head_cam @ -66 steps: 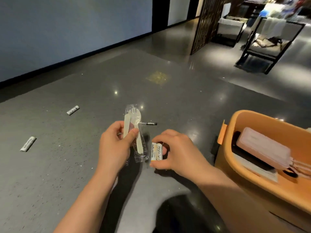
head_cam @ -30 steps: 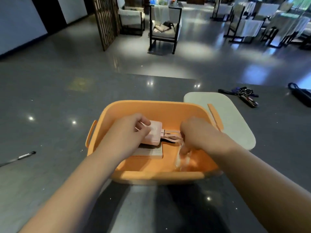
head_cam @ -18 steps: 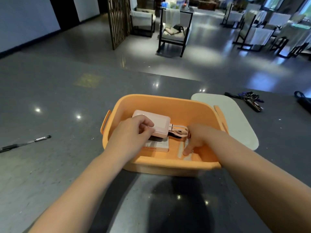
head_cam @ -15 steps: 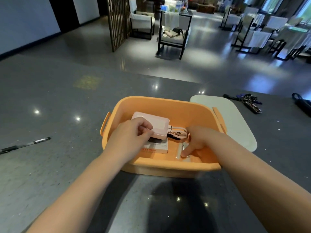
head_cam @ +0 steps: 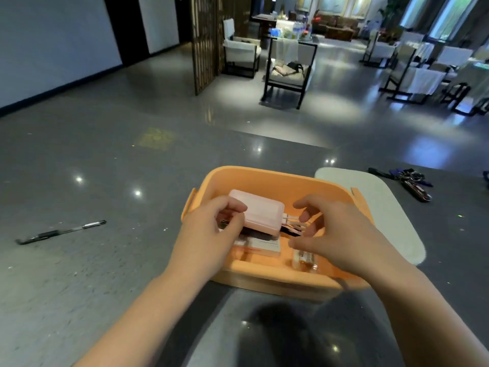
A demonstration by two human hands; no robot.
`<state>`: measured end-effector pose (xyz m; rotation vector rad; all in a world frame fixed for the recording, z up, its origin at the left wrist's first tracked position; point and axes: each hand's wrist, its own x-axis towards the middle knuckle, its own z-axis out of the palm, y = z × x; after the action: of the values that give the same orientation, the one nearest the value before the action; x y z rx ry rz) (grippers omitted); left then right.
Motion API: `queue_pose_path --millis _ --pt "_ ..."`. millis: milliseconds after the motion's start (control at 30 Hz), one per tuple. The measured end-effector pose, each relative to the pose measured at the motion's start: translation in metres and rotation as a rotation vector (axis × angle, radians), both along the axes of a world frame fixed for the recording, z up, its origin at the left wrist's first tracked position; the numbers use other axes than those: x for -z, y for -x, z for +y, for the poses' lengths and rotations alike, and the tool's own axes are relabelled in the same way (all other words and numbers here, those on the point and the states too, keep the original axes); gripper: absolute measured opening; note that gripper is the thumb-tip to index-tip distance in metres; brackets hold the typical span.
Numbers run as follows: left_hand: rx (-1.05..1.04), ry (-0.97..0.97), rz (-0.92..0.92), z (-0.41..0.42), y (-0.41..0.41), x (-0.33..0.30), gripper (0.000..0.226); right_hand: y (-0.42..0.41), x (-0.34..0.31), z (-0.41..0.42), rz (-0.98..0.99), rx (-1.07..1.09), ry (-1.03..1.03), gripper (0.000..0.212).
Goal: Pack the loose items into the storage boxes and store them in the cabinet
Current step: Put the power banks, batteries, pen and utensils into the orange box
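Note:
An orange storage box (head_cam: 267, 178) stands on the dark grey table in front of me. Inside it a pink power bank (head_cam: 260, 214) with short cables lies on a white card box (head_cam: 264, 246). My left hand (head_cam: 209, 234) grips the power bank's left end with thumb and fingers. My right hand (head_cam: 333, 229) hovers over the cables with fingers loosely curled and holds nothing. A clear plastic packet (head_cam: 304, 259) lies on the box floor under my right hand. A black pen (head_cam: 60, 231) lies loose on the table to the left.
The box's pale lid (head_cam: 383, 207) lies flat just right of the box. A bunch of keys on a strap (head_cam: 407, 180) sits at the far right. Chairs and a wooden screen stand on the floor beyond the table.
My right hand has lifted off the box floor, leaving the clear packet there, and now hovers by the cables. My left hand still grips the power bank.

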<state>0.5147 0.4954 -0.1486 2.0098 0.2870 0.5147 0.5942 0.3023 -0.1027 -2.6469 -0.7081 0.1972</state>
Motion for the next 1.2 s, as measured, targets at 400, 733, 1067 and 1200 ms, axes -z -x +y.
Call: queue_pose_path --millis 400,733,1067,1200 --pt "-0.692 0.117 0.150 0.148 0.179 0.054 0.021 0.107 0.082 0.240 0.244 -0.559 -0.429 0.040" --pt "-1.147 -0.094 0.363 0.288 0.300 0.071 0.027 0.093 0.129 0.414 -0.131 -0.548 0.024 0.039" --pt "-1.290 -0.170 0.632 0.387 0.333 0.093 0.037 0.129 0.129 0.435 -0.032 -0.574 -0.209 0.006" --pt "-1.300 -0.204 0.663 0.396 0.331 0.107 0.026 0.168 0.121 0.453 0.095 -0.702 -0.234 0.005"
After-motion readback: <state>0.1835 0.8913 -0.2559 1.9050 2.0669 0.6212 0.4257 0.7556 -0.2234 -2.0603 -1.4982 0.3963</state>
